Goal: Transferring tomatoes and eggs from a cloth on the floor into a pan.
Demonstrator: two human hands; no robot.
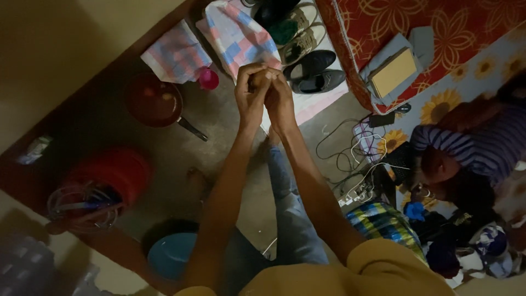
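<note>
My two arms stretch out in front of me over the floor, and the hands meet at the top middle. My left hand (250, 94) and my right hand (280, 98) are pressed together with the fingers curled and interlocked. Nothing shows between the palms, though the inner sides are hidden. Beyond the hands lies a pink, blue and white checked cloth (239, 36). My jeans leg (289, 211) and a foot (196, 176) show below the arms.
A dark pan (156, 102) and a small pink cup (208, 79) sit on the floor at left, with a red bucket (118, 171) and a blue basin (171, 253). Shoes (312, 71), tangled cables (353, 159), a red patterned mattress (383, 22) and a person lying down (471, 153) are at right.
</note>
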